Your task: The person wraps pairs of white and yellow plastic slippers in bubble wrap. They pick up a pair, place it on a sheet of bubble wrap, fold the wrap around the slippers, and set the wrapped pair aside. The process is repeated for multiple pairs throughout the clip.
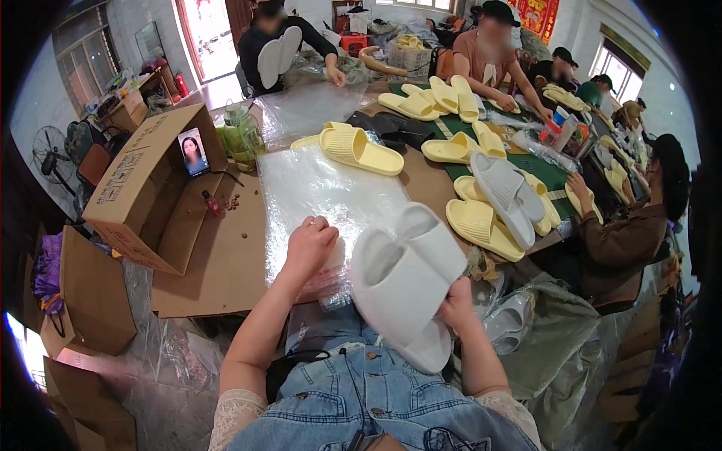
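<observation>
My right hand grips a pair of white slippers, pressed together and tilted, in front of my body at the table's near edge. Its fingers are partly hidden behind them. Left of the slippers, my left hand is closed with the fingers curled in, over a stack of clear plastic bags. Whether it pinches a bag's edge I cannot tell. A yellow slipper pair lies on the far part of the stack. To the right, grey slippers rest on top of several yellow slippers.
On the left of the table stands an open cardboard box with a phone propped in it. A small red bottle and a green jar are near it. Co-workers sit across and to the right. Plastic sacking lies at my right.
</observation>
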Available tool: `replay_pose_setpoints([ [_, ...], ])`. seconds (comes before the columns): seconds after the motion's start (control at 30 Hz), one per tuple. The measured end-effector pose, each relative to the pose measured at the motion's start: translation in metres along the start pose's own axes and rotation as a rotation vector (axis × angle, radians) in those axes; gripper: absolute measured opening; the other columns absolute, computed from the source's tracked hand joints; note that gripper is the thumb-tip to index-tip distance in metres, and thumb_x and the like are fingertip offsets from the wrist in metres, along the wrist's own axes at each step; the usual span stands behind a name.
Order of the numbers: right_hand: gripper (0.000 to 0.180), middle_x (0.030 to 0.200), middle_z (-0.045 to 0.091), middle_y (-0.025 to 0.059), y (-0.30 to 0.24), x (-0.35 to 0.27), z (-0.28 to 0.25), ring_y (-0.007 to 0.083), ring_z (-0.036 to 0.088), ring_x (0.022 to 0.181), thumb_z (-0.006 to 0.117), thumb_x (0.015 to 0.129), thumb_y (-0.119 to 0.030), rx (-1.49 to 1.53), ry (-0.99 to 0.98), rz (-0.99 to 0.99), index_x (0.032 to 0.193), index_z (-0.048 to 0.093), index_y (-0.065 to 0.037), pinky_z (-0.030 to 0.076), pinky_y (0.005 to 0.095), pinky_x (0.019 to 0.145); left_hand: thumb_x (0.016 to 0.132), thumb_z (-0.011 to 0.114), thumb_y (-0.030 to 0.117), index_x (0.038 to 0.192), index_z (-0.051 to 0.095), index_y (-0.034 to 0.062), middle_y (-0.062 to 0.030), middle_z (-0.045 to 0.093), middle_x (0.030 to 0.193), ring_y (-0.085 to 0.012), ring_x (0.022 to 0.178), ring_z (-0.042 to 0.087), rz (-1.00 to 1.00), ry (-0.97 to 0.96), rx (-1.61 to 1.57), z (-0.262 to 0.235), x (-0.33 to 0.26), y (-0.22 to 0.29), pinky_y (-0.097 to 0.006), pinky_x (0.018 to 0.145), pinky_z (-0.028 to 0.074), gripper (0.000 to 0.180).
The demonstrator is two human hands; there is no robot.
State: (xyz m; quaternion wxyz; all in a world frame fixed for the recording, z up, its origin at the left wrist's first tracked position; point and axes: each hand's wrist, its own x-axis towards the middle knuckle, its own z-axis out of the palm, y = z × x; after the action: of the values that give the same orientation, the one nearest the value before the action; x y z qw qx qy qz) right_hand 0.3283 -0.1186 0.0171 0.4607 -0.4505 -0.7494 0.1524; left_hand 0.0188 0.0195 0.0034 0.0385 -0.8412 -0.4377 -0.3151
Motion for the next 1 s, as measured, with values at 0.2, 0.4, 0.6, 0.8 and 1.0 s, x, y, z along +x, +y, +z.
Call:
replay_pose_setpoints([
  [0.2, 0.028, 0.077, 0.066, 0.0226, -0.012, 0.015, 0.012, 0.0434, 0.065, 0.073, 0.069, 0.078, -0.027, -0.206, -0.379, 0.022, 0.087, 0.068, 0.000, 0.051, 0.0519, 0.070, 0.089, 0.066, 0.015, 0.094, 0.070, 0.0074, -0.0108, 0.069, 0.090, -0.0327, 0.088, 0.065, -0.152, -0.010, -0.307, -0.008, 0.014, 0.009, -0.043, 0.075, 0.053, 0.010],
  [0.4, 0.035, 0.074, 0.064, 0.0264, 0.009, 0.009, 0.012, 0.0454, 0.064, 0.072, 0.066, 0.080, -0.029, -0.369, -0.306, 0.173, 0.070, 0.065, 0.005, 0.051, 0.0529, 0.070, 0.093, 0.065, 0.017, 0.102, 0.070, 0.0051, -0.0129, 0.071, 0.098, -0.0317, 0.087, 0.068, -0.108, -0.148, -0.464, -0.030, 0.013, 0.030, -0.038, 0.077, 0.054, 0.016],
  [0.6, 0.035, 0.073, 0.065, 0.0263, -0.005, 0.023, 0.022, 0.0448, 0.065, 0.073, 0.065, 0.081, -0.028, -0.384, -0.247, 0.197, 0.070, 0.065, 0.005, 0.052, 0.0524, 0.071, 0.092, 0.064, 0.017, 0.099, 0.069, 0.0095, -0.0109, 0.071, 0.095, -0.0333, 0.082, 0.068, 0.089, -0.180, -0.381, -0.035, 0.012, 0.071, -0.041, 0.073, 0.055, 0.012],
  [0.8, 0.034, 0.074, 0.066, 0.0246, 0.004, 0.038, 0.050, 0.0420, 0.066, 0.073, 0.067, 0.083, -0.029, -0.369, -0.322, 0.190, 0.073, 0.066, 0.004, 0.052, 0.0516, 0.071, 0.091, 0.066, 0.016, 0.100, 0.068, 0.0089, -0.0105, 0.070, 0.090, -0.0320, 0.077, 0.068, 0.224, -0.099, -0.439, -0.040, 0.019, 0.085, -0.041, 0.067, 0.055, 0.012],
  [1.0, 0.034, 0.076, 0.067, 0.0256, 0.005, 0.036, 0.067, 0.0422, 0.067, 0.075, 0.069, 0.083, -0.031, -0.379, -0.254, 0.211, 0.076, 0.067, 0.002, 0.053, 0.0518, 0.072, 0.091, 0.067, 0.016, 0.102, 0.069, 0.0090, -0.0102, 0.071, 0.094, -0.0318, 0.082, 0.069, 0.173, -0.084, -0.382, -0.043, 0.013, 0.080, -0.040, 0.071, 0.055, 0.013],
])
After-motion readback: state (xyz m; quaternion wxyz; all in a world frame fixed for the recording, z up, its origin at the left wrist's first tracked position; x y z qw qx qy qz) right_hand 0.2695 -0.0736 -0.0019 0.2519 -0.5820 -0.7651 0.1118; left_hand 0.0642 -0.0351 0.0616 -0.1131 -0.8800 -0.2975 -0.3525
